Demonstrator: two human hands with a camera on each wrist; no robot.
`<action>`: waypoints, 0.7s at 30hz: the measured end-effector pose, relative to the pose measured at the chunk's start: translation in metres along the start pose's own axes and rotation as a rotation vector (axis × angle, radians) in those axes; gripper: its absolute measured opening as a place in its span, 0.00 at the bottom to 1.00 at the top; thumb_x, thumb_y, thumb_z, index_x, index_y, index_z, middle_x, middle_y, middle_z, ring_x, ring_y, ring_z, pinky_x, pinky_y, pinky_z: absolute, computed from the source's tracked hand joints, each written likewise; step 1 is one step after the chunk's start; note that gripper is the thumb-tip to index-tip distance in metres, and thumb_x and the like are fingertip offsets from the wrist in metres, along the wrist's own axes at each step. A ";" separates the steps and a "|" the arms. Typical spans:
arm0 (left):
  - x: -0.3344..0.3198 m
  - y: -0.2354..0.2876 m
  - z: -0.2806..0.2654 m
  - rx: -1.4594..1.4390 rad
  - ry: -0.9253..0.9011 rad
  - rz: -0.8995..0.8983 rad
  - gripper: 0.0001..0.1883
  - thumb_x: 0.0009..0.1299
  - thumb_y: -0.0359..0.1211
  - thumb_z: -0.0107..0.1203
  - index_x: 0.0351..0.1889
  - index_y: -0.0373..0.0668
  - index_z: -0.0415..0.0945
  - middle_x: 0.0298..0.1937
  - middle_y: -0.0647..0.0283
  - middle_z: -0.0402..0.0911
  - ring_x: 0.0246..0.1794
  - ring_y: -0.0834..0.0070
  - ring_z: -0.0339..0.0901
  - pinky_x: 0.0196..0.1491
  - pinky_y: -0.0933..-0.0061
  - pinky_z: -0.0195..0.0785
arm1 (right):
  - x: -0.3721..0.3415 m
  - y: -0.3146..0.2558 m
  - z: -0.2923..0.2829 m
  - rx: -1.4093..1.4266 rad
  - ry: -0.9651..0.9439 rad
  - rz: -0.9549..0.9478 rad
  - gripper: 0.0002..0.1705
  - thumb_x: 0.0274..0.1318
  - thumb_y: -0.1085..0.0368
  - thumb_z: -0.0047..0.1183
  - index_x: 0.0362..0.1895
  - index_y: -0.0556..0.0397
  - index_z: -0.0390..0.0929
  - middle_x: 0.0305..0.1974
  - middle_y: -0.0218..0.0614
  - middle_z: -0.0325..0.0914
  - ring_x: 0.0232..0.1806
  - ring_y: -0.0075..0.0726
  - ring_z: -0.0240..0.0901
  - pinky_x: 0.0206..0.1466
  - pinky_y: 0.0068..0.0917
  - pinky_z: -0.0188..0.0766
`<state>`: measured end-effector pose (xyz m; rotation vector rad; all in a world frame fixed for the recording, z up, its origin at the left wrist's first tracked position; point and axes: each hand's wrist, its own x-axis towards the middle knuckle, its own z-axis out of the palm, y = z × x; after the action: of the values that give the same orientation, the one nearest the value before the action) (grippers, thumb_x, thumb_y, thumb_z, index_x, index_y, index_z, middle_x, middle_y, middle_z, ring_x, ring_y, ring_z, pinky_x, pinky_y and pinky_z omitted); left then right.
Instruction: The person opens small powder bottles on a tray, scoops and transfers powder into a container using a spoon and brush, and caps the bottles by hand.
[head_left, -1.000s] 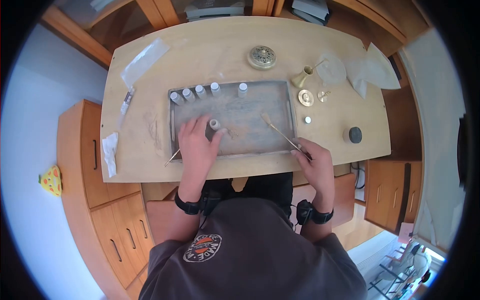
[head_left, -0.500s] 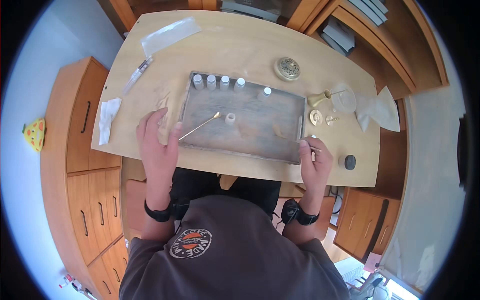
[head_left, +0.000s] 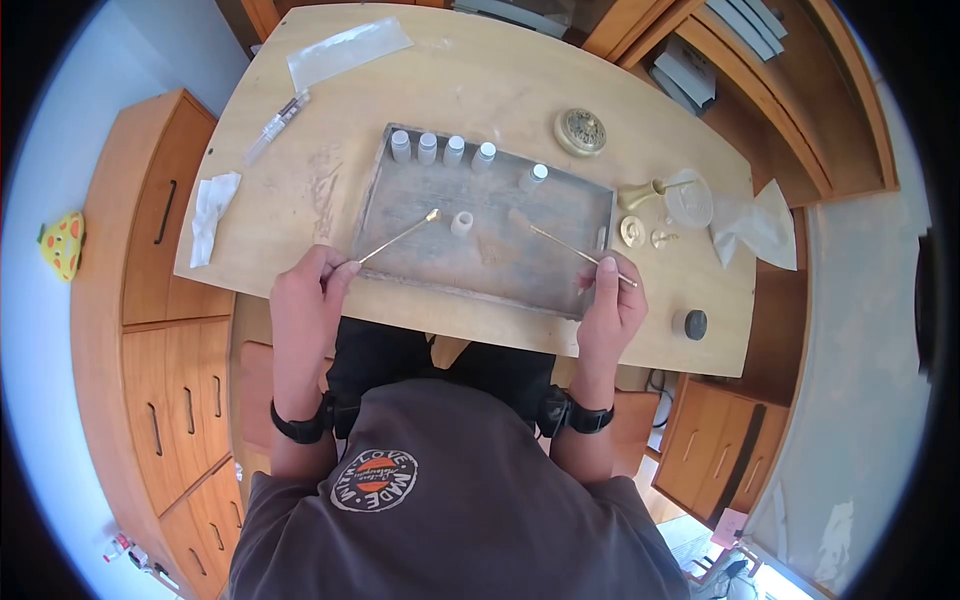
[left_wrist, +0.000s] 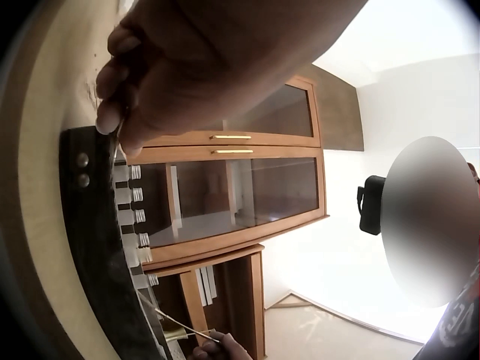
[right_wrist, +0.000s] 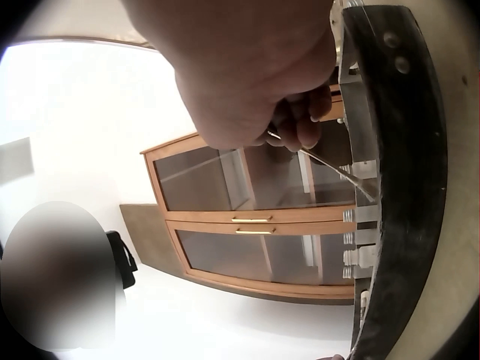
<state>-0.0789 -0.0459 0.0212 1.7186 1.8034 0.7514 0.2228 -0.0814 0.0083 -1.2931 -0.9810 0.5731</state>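
Observation:
My left hand (head_left: 308, 300) pinches the handle end of a small gold spoon (head_left: 400, 234) at the near left edge of the tray (head_left: 470, 297). The spoon's bowl points inward, close beside an uncapped small white bottle (head_left: 461, 223). At the tray's right end, my right hand (head_left: 612, 315) pinches a thin brush (head_left: 570, 246) by its gold handle. Its pale bristles point into the tray. A patch of brownish powder (head_left: 492, 250) lies between bottle and brush. In the right wrist view the brush (right_wrist: 330, 166) slants down from the fingers.
Several capped bottles (head_left: 428, 149) line the tray's far side. To the right are a pierced brass lid (head_left: 580, 132), a brass vase (head_left: 640, 194), small brass pieces (head_left: 632, 232) and a dark-lidded jar (head_left: 695, 324). A tissue (head_left: 213, 218) and clear sleeve (head_left: 345, 52) lie left.
My left hand has gone from beside the uncapped bottle, spread its fingers near the spoon, and now pinches its handle. The right hand keeps holding the brush. The head view has shifted.

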 end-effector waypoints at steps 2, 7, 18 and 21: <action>-0.002 0.001 -0.005 -0.022 0.013 0.051 0.08 0.67 0.31 0.59 0.35 0.33 0.78 0.23 0.57 0.79 0.21 0.73 0.75 0.30 0.75 0.67 | 0.003 0.003 0.001 0.018 -0.001 0.002 0.10 0.69 0.67 0.47 0.41 0.62 0.76 0.27 0.33 0.75 0.28 0.23 0.70 0.35 0.20 0.67; -0.009 -0.008 -0.016 -0.053 0.008 0.078 0.07 0.66 0.28 0.59 0.38 0.33 0.80 0.24 0.56 0.79 0.22 0.72 0.74 0.30 0.74 0.67 | 0.009 0.008 0.007 0.052 0.002 0.004 0.11 0.69 0.66 0.46 0.41 0.62 0.76 0.27 0.33 0.75 0.28 0.23 0.70 0.35 0.21 0.67; -0.016 0.007 -0.014 -0.128 -0.060 0.138 0.06 0.64 0.24 0.59 0.38 0.34 0.81 0.26 0.60 0.76 0.24 0.77 0.73 0.30 0.77 0.65 | 0.005 0.022 0.005 0.196 0.119 0.013 0.10 0.69 0.65 0.47 0.40 0.60 0.75 0.26 0.31 0.73 0.27 0.21 0.68 0.32 0.20 0.65; -0.011 0.016 -0.005 -0.168 -0.048 0.159 0.05 0.64 0.24 0.60 0.37 0.35 0.81 0.27 0.60 0.76 0.25 0.77 0.73 0.31 0.78 0.66 | 0.003 0.024 0.003 0.170 0.096 -0.004 0.09 0.69 0.66 0.47 0.40 0.60 0.75 0.26 0.31 0.73 0.27 0.21 0.68 0.32 0.20 0.65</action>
<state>-0.0703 -0.0565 0.0363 1.7661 1.5386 0.8923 0.2254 -0.0724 -0.0140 -1.1561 -0.8368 0.5734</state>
